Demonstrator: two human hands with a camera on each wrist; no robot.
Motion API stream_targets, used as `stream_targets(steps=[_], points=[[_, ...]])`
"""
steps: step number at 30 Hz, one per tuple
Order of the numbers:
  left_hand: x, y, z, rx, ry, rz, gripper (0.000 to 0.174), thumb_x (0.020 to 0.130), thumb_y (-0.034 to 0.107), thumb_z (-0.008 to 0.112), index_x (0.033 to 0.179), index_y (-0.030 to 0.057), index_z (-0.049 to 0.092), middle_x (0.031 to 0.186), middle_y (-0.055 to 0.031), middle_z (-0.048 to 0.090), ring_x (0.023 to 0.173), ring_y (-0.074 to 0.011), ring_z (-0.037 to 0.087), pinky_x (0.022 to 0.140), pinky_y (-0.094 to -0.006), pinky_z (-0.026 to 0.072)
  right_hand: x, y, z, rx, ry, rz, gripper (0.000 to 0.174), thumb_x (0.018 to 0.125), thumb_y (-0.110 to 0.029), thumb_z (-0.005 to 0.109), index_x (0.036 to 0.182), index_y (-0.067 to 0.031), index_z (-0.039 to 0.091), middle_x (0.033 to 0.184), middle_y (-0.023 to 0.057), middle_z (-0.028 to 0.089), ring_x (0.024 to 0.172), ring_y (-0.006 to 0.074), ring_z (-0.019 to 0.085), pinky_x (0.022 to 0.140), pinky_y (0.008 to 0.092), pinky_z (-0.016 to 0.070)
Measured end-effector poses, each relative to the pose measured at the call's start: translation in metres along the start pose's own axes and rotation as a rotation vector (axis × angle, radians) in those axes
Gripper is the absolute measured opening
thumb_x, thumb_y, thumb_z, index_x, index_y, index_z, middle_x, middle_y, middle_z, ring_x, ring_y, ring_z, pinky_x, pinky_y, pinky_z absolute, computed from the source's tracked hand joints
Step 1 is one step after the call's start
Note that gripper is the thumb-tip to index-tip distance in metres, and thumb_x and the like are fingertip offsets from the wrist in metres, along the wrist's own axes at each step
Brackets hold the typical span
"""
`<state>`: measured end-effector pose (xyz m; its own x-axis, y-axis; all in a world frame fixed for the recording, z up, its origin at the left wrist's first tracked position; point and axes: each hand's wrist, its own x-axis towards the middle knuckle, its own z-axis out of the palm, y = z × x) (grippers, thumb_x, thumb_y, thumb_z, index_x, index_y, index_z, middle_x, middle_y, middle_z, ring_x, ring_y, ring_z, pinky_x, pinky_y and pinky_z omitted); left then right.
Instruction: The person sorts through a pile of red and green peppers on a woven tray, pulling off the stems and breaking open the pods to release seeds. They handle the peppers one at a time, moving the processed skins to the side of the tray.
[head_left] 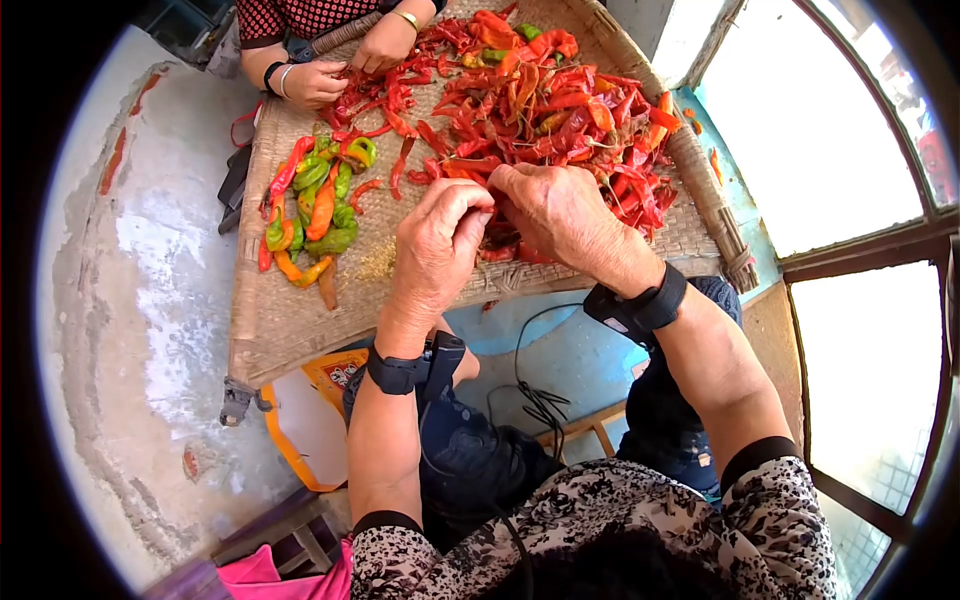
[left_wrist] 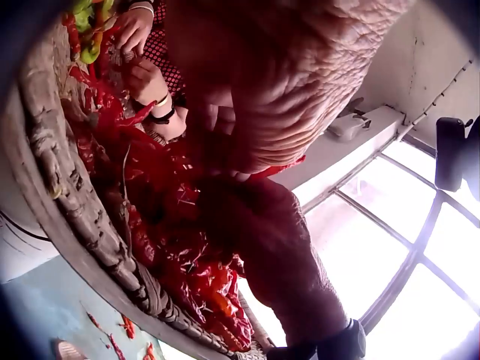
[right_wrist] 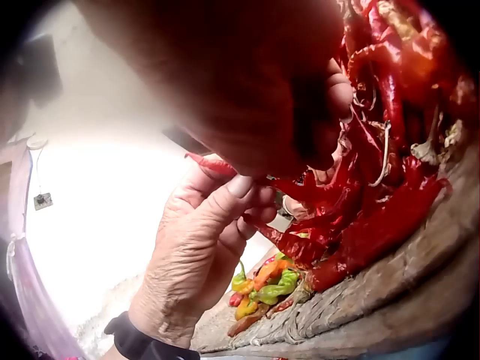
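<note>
Over the near edge of a red pile, my left hand pinches a dried red chili pepper between thumb and fingers. Its pointed tip sticks out past the thumb in the right wrist view. My right hand meets the left, its curled fingers gripping the same chili pepper; its fingertips are mostly hidden. In the left wrist view, part of the chili pepper shows between both hands.
A woven tray with a raised rim carries the chilies. Green, orange and red peppers lie at its left. Across it, another person's hands handle chilies. Windows stand at the right; a cable hangs below.
</note>
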<state>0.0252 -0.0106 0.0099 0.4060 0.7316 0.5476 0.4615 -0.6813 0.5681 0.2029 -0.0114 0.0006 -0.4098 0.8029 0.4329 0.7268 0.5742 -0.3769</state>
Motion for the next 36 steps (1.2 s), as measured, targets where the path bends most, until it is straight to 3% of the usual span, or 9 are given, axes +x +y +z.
stream_targets(steps=[2, 5, 9, 15, 17, 20, 23, 33, 36], points=[[0.004, -0.004, 0.000, -0.014, 0.068, 0.023, 0.019, 0.081, -0.006, 0.064, 0.097, 0.0037, 0.061, 0.091, -0.0097, 0.064, 0.078, -0.0253, 0.066, 0.067, -0.0337, 0.0530, 0.002, 0.002, -0.007, -0.007, 0.093, 0.076, 0.016, 0.082, -0.011, 0.063, 0.094, -0.0049, 0.055, 0.081, 0.0119, 0.065, 0.070, 0.0339, 0.066, 0.056, 0.0432, 0.0535], [0.003, -0.018, 0.001, -0.190, 0.191, -0.249, 0.008, 0.089, 0.001, 0.065, 0.097, 0.0028, 0.062, 0.084, -0.0043, 0.063, 0.068, -0.0095, 0.059, 0.061, -0.0250, 0.0486, 0.004, 0.013, -0.010, 0.006, 0.215, 0.085, 0.013, 0.084, -0.012, 0.062, 0.094, -0.0051, 0.056, 0.079, 0.0136, 0.065, 0.070, 0.0349, 0.066, 0.056, 0.0437, 0.0528], [0.003, -0.021, -0.006, -0.176, 0.134, -0.356, 0.010, 0.095, 0.005, 0.060, 0.104, 0.0014, 0.059, 0.085, -0.0025, 0.064, 0.076, -0.0069, 0.061, 0.069, -0.0227, 0.0501, 0.008, 0.020, -0.028, 0.156, 0.453, 0.225, 0.018, 0.089, -0.012, 0.063, 0.105, -0.0040, 0.059, 0.070, 0.0168, 0.064, 0.066, 0.0333, 0.066, 0.056, 0.0404, 0.0513], [0.002, -0.024, 0.003, 0.302, -0.108, -0.208, 0.019, 0.084, 0.005, 0.066, 0.103, 0.0047, 0.064, 0.105, -0.0114, 0.061, 0.094, -0.0334, 0.062, 0.078, -0.0425, 0.0504, 0.010, 0.031, -0.035, 0.223, 0.718, 0.287, 0.049, 0.096, -0.016, 0.060, 0.140, -0.0045, 0.043, 0.075, 0.0060, 0.063, 0.063, 0.0135, 0.060, 0.059, 0.0299, 0.0501], [0.005, -0.024, 0.007, 0.374, -0.133, -0.192, 0.019, 0.084, 0.005, 0.066, 0.103, 0.0050, 0.064, 0.103, -0.0114, 0.061, 0.093, -0.0331, 0.062, 0.078, -0.0426, 0.0503, 0.008, 0.022, -0.038, 0.261, 0.638, 0.185, 0.052, 0.090, -0.009, 0.063, 0.137, -0.0027, 0.040, 0.074, 0.0136, 0.065, 0.064, 0.0275, 0.067, 0.057, 0.0354, 0.0523], [0.008, -0.028, 0.011, 0.431, -0.084, -0.114, 0.020, 0.083, 0.003, 0.066, 0.103, 0.0068, 0.067, 0.096, -0.0116, 0.062, 0.086, -0.0318, 0.062, 0.076, -0.0406, 0.0509, 0.005, 0.015, -0.021, 0.168, 0.400, -0.012, 0.038, 0.089, -0.011, 0.063, 0.125, -0.0058, 0.053, 0.086, 0.0145, 0.067, 0.073, 0.0330, 0.068, 0.061, 0.0398, 0.0552], [0.018, -0.009, 0.004, 0.189, 0.052, -0.236, 0.015, 0.085, 0.006, 0.069, 0.100, 0.0064, 0.069, 0.086, -0.0082, 0.065, 0.072, -0.0197, 0.063, 0.066, -0.0305, 0.0501, 0.001, -0.001, -0.011, 0.228, 0.164, 0.064, 0.036, 0.087, -0.014, 0.064, 0.120, -0.0039, 0.055, 0.099, 0.0171, 0.066, 0.083, 0.0357, 0.067, 0.067, 0.0421, 0.0562], [0.010, -0.013, 0.006, -0.247, 0.202, -0.291, 0.013, 0.091, 0.014, 0.068, 0.099, 0.0034, 0.067, 0.084, -0.0006, 0.066, 0.074, -0.0078, 0.058, 0.067, -0.0244, 0.0476, 0.002, 0.003, -0.001, 0.202, 0.181, 0.119, 0.013, 0.088, -0.015, 0.063, 0.093, -0.0039, 0.059, 0.069, 0.0179, 0.063, 0.068, 0.0374, 0.066, 0.056, 0.0460, 0.0522], [0.014, -0.015, 0.001, -0.297, 0.355, -0.326, 0.012, 0.094, 0.013, 0.064, 0.098, 0.0027, 0.065, 0.082, 0.0008, 0.064, 0.075, -0.0058, 0.056, 0.067, -0.0217, 0.0461, 0.007, 0.009, -0.013, 0.268, 0.380, 0.110, 0.011, 0.088, -0.013, 0.063, 0.093, -0.0036, 0.062, 0.077, 0.0174, 0.066, 0.070, 0.0364, 0.066, 0.060, 0.0427, 0.0537]])
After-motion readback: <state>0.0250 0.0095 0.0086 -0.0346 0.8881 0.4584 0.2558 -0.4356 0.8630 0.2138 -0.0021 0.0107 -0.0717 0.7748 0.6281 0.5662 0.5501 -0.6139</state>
